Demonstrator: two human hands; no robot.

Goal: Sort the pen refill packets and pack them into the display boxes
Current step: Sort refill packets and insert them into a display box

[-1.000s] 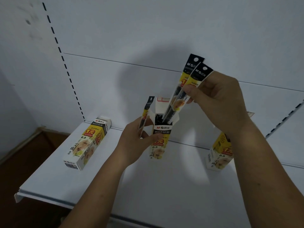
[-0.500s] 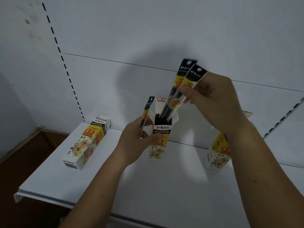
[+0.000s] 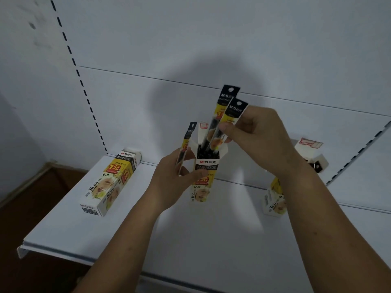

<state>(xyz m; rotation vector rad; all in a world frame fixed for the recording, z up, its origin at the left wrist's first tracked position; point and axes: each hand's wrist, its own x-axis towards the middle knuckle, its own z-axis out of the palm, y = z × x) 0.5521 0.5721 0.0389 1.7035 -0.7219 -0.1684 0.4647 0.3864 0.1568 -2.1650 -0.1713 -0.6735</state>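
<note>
Refill packets (image 3: pixel 229 97) halfway into open-topped display box (image 3: pixel 207 164)

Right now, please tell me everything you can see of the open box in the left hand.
The open box is a tall, narrow carton, seemingly cardboard, white with yellow and black print. It stands upright over the shelf, top flaps open, dark refills inside. The left hand grips it, thumb across its front. Two packets, held by the right hand, dip into its mouth.
</note>
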